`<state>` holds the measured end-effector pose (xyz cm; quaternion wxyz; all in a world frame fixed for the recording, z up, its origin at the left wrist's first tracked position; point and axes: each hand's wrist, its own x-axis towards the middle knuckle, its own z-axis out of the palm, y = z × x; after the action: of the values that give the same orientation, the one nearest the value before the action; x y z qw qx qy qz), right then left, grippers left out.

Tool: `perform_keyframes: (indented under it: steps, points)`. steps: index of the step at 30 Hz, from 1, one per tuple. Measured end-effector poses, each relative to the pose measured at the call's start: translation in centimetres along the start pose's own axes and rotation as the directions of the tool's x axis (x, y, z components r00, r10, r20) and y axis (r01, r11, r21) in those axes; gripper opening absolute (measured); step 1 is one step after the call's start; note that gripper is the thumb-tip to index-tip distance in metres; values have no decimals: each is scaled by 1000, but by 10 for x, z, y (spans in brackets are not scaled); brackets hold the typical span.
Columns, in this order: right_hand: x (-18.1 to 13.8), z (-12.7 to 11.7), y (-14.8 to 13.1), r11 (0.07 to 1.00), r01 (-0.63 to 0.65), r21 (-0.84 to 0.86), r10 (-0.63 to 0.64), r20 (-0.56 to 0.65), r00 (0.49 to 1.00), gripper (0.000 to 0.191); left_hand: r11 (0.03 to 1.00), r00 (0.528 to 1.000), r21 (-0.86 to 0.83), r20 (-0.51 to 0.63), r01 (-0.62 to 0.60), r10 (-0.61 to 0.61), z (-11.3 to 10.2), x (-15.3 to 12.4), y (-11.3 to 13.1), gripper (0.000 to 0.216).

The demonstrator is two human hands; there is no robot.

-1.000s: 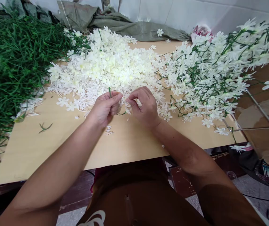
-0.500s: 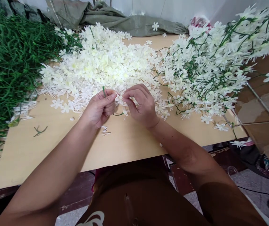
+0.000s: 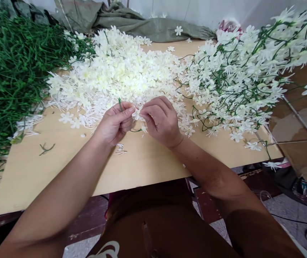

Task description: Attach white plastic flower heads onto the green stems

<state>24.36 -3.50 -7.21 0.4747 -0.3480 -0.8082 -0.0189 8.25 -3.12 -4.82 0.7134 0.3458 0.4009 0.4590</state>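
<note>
While grey-green cloth lies by the wall, behind the blossom pile on the pale counter, a stem heap sits left of the pile. Before the pile: left hand, clamped on a green stem; right hand, pinched on a white blossom; forearms extended.

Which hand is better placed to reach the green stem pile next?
Likely the left hand: it's nearer the stem pile, though holding a stem. The right hand is farther off, at a white flower.
</note>
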Motion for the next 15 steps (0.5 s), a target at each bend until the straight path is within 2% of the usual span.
perform_keyframes:
  steps: [9,12,15]
  points:
    - [-1,2,-4,976,146,-163,-155,-41,987,14,1000,1000,-12,12,0,0,0,1,-2,21]
    - [-2,5,-4,992,105,-76,-108,-38,993,14,1000,1000,-20,11,14,-14,0,1,-3,21]
    - [-2,8,-3,995,-43,95,50,-72,996,14,999,1000,-34,10,25,-24,1,1,-4,21]
